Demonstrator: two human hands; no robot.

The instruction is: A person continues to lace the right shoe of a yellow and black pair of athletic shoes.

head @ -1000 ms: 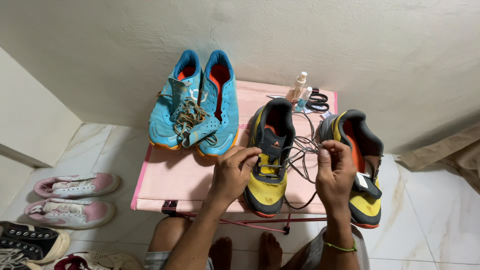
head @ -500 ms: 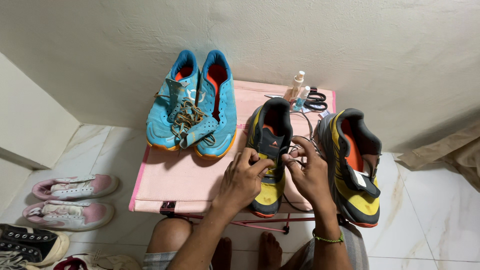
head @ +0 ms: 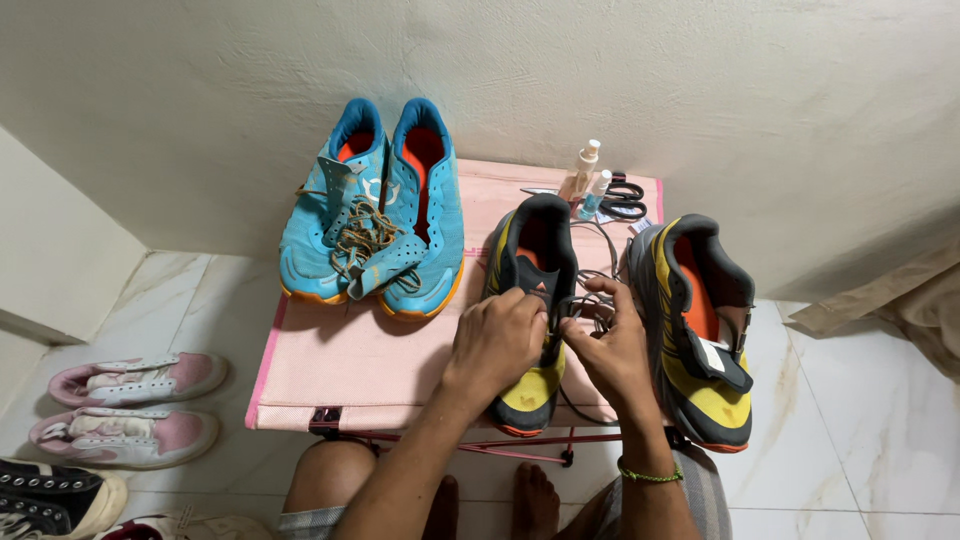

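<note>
Two black, yellow and orange sports shoes lie on a small pink folding table point(head: 340, 370). My left hand point(head: 497, 338) rests on the left shoe point(head: 532, 258), fingers closed on its grey lace point(head: 590, 308). My right hand point(head: 612, 345) sits beside it, also pinching the lace over the shoe's middle. The right shoe point(head: 700, 330) lies untouched just right of my right hand, its tongue loose. A green band circles my right wrist.
A pair of blue shoes point(head: 375, 210) with loose brown laces lies at the table's back left. Two small spray bottles point(head: 588, 170) and black scissors point(head: 625, 198) stand near the wall. Pink and white sneakers point(head: 130, 405) and a black sneaker point(head: 55, 495) sit on the tiled floor at left.
My right hand left the right shoe and moved left to the left shoe. Both hands now meet over its laces. The view has shifted slightly.
</note>
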